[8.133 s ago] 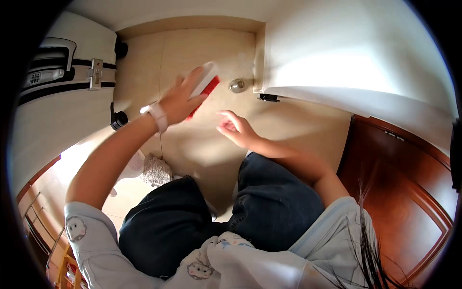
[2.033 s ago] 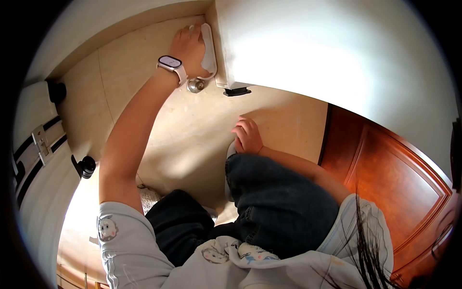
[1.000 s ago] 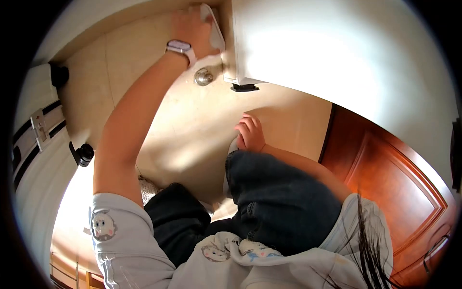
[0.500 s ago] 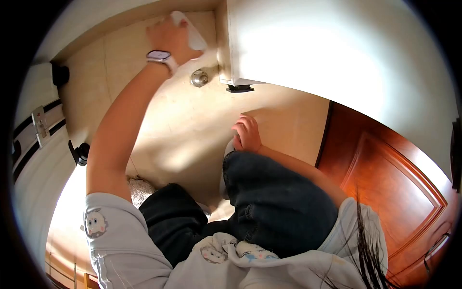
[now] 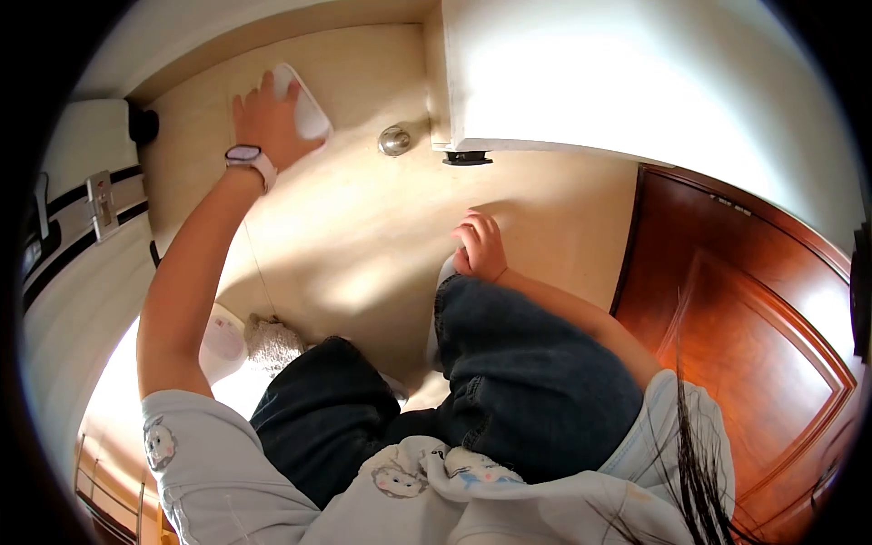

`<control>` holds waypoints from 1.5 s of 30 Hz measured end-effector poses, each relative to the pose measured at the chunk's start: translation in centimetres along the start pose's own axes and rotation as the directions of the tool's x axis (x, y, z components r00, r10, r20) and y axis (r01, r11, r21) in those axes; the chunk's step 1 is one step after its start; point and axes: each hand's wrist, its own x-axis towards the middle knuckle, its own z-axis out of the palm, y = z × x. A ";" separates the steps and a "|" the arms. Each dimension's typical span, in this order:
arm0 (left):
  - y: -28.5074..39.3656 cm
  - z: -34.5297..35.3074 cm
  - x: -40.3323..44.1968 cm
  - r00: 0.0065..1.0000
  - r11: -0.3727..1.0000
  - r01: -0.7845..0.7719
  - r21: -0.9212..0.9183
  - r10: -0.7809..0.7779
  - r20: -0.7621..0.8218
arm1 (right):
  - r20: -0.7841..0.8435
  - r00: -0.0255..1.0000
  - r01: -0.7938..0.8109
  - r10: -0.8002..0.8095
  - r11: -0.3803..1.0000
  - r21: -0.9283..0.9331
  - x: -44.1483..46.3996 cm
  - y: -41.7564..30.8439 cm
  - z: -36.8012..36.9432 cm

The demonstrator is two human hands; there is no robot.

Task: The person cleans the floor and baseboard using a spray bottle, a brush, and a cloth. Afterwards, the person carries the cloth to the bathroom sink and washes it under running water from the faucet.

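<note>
My left hand [image 5: 268, 125] is wrapped over a white-backed brush [image 5: 311, 116] held low against the beige tiled floor [image 5: 341, 218]. A pale watch [image 5: 254, 162] is on that wrist. The brush's red bristles are hidden beneath it. My right hand [image 5: 480, 245] rests beside my raised knee, at the top of my shoe, its fingers curled together; I cannot make out anything in them. To the right of the brush, a round metal door stop [image 5: 394, 141] stands on the floor, apart from my left hand.
A white suitcase [image 5: 82, 218] with black wheels stands at the left. A large white panel [image 5: 627, 82] fills the upper right, with a black fitting [image 5: 468, 158] under its corner. A reddish wooden door [image 5: 727, 345] is at the right. Something grey and fluffy [image 5: 272, 343] lies near my left knee.
My left hand has moved the brush left and nearer to me, away from the corner by the white panel. Earlier the brush was raised with red bristles showing. My right hand has stayed beside the knee lately.
</note>
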 end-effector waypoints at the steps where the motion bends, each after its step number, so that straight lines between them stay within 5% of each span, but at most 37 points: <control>1: -0.3 0.2 -1.0 0.995 0.994 -0.094 0.059 0.092 0.040 | 0.000 1.000 0.014 -0.014 1.000 -0.005 0.1 0.1 -0.1; 2: -0.4 0.4 -2.2 0.996 0.994 -0.088 0.069 0.085 0.038 | -0.007 1.000 0.022 -0.022 1.000 0.002 0.1 0.1 -0.1; 4: -0.4 1.2 -5.0 0.942 0.948 -0.317 0.007 0.314 0.122 | -0.017 1.000 -0.006 0.006 1.000 -0.015 0.2 -0.3 -0.3; 6: 0.4 1.3 -7.8 0.924 0.922 -0.256 -0.292 0.322 0.206 | -0.039 0.999 0.014 -0.014 1.000 0.000 0.2 -0.3 0.0; 8: 1.5 -3.1 -9.8 0.859 0.940 -0.221 -0.261 0.314 0.405 | -0.054 0.998 0.013 -0.014 1.000 -0.025 0.0 0.0 0.2; 12: -0.5 -12.3 -15.1 0.935 0.913 -0.332 -0.236 0.352 0.046 | -0.051 0.999 0.011 -0.011 1.000 0.000 -0.1 0.1 0.2; 14: -2.0 -18.1 -18.3 0.975 0.967 -0.218 -0.135 0.209 -0.078 | -0.036 0.996 0.078 -0.077 0.997 0.022 0.1 0.4 0.4; 16: -5.9 -20.0 -21.6 0.962 0.935 -0.071 -0.347 -0.028 -0.271 | -0.056 0.998 0.020 -0.022 0.999 -0.046 -1.0 1.3 1.3; 17: -8.0 -19.8 -24.4 0.971 0.943 -0.023 -0.333 -0.058 -0.231 | -0.036 0.999 0.022 -0.024 0.999 -0.049 -0.9 1.1 1.3; 20: -16.2 -17.3 -35.5 0.793 0.952 0.299 -0.061 -0.283 -0.540 | -0.022 1.000 0.020 -0.021 1.000 -0.018 -0.6 0.8 0.6; 22: -17.6 -7.8 -42.2 0.585 0.665 0.624 -0.410 -0.745 -0.319 | -0.032 0.999 -0.009 0.008 1.000 -0.017 -0.3 -0.2 0.8; 23: -14.9 -5.2 -42.4 0.462 0.115 0.414 -0.903 -0.882 0.100 | -0.055 0.994 -0.094 0.096 0.995 0.033 -0.4 -0.6 0.8; 25: -11.2 -0.5 -44.4 0.587 -0.335 0.446 -0.830 -0.590 0.553 | -0.038 0.950 -0.300 0.309 0.941 0.158 -0.3 -1.8 0.2; 26: -11.0 6.1 -47.2 0.798 -0.051 0.327 -0.943 -0.520 0.305 | -0.051 0.947 -0.307 0.318 0.939 0.154 -0.1 -1.7 0.0; 27: -9.4 4.9 -44.1 0.835 0.066 0.313 -0.947 -0.495 0.241 | -0.076 0.971 -0.213 0.226 0.966 0.144 0.3 -1.3 -0.2; 28: -8.9 5.4 -42.9 0.796 0.035 0.289 -0.957 -0.565 0.219 | -0.096 0.986 -0.120 0.133 0.984 0.132 0.4 -1.2 -0.5; 31: -9.2 5.2 -36.6 0.809 0.260 0.078 -0.962 -0.580 -0.091 | -0.070 0.996 -0.044 0.053 0.992 0.122 0.1 -2.0 -0.8; 34: -9.2 6.6 -31.8 0.792 0.209 -0.135 -0.969 -0.565 -0.232 | -0.041 0.999 0.016 -0.012 0.994 0.105 -0.2 -3.2 -1.1; 36: -10.2 5.9 -29.4 0.863 0.388 0.012 -0.921 -0.470 -0.186 | 0.021 0.998 0.060 -0.062 0.994 0.091 -0.6 -4.1 -1.6; 38: -9.5 3.1 -25.2 0.865 0.338 0.016 -0.941 -0.476 -0.157 | 0.086 0.996 0.024 -0.030 0.998 0.064 -3.6 -3.3 0.4; 40: -9.7 0.3 -20.5 0.970 0.101 0.091 -0.991 -0.235 0.065 | 0.153 0.988 0.000 -0.006 0.999 0.036 -4.6 -3.9 1.0; 42: -8.4 -2.9 -14.9 0.973 0.100 0.223 -0.970 -0.090 0.214 | 0.104 0.975 -0.203 0.198 0.978 0.039 -4.6 -6.1 -0.3; 45: -4.6 -6.9 -6.2 0.925 0.201 0.182 -0.962 0.297 0.237 | 0.108 0.978 -0.186 0.176 0.979 0.083 -4.5 -5.2 -0.1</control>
